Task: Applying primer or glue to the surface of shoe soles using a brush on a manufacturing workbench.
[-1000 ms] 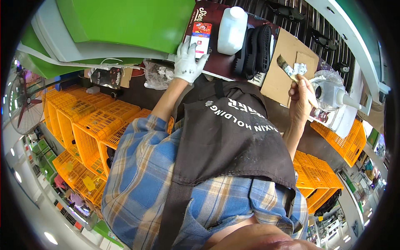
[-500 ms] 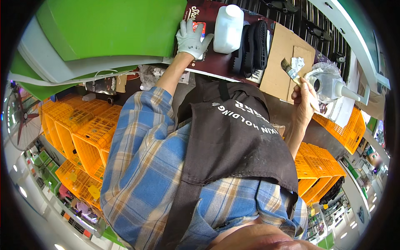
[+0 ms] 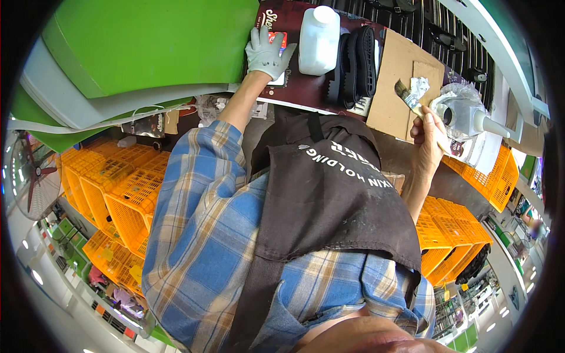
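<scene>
My left hand (image 3: 266,54), in a pale grey glove, lies with its fingers spread over a small red-and-white packet or card (image 3: 277,40) on the dark maroon board (image 3: 297,94). Just right of it stands a white plastic jug (image 3: 318,44) with a white cap. Black ridged rubber strips (image 3: 356,67) lie stacked beside the jug. My right hand (image 3: 429,130), bare, is closed round the handle of a paintbrush (image 3: 412,101). The brush's dark bristles point up and left over a brown cardboard sheet (image 3: 391,73), close to a crumpled white scrap (image 3: 419,86).
A clear plastic-covered container (image 3: 465,120) with a spout stands right of my right hand. Black sandals (image 3: 445,38) rest on a dark slatted rack at the far right. A green-and-grey machine housing (image 3: 147,47) fills the left. Orange crates (image 3: 132,188) flank me on both sides.
The view has shifted slightly. My left hand stays spread on the packet or card, and my right hand keeps hold of the paintbrush in nearly the same spot.
</scene>
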Available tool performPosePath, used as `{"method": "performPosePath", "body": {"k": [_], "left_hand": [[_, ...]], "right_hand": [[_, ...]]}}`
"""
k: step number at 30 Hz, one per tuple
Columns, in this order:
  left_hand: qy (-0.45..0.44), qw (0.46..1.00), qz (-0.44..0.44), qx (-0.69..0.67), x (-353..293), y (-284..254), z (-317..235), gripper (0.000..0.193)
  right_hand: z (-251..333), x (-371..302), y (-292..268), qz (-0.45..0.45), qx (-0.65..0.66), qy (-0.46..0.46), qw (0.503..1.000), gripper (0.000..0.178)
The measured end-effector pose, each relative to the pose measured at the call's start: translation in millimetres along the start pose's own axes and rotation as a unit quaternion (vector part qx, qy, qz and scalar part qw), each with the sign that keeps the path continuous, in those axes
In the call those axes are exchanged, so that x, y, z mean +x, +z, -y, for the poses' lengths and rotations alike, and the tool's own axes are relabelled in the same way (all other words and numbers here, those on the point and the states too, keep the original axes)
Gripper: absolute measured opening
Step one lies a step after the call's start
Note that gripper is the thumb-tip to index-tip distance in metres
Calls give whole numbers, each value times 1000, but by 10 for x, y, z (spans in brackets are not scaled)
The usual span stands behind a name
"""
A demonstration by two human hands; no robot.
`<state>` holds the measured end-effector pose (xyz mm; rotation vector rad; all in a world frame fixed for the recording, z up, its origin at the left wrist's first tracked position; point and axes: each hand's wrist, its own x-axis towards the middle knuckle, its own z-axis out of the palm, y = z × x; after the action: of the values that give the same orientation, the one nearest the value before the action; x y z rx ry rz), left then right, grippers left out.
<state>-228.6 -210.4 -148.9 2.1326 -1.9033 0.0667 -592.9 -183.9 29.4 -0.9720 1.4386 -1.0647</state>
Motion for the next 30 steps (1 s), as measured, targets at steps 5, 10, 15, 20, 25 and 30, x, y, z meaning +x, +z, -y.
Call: {"method": "performPosePath", "body": {"k": [5, 10, 15, 20, 25, 30], "left_hand": [[-13, 999, -30, -35, -93, -84, -45, 50], [-28, 986, -95, -133, -450, -288, -152, 41], [-76, 953, 3, -293, -912, -644, -331, 28], [-142, 874, 114, -451, -1055, -780, -527, 29], [-114, 869, 191, -441, -855, -1095, -811, 31], [-108, 821, 173, -533, -940, -995, -972, 28]], "right_hand": [[4, 1, 13, -3, 1, -8, 1000, 26], [-70, 26, -12, -8, 21, -5, 1000, 26], [-105, 38, -43, 0, 21, -12, 1000, 28], [-93, 82, 71, 51, -55, -66, 995, 36], [-840, 463, 244, 153, -270, -268, 912, 21], [-1174, 595, 465, 157, -373, -331, 852, 37]]}}
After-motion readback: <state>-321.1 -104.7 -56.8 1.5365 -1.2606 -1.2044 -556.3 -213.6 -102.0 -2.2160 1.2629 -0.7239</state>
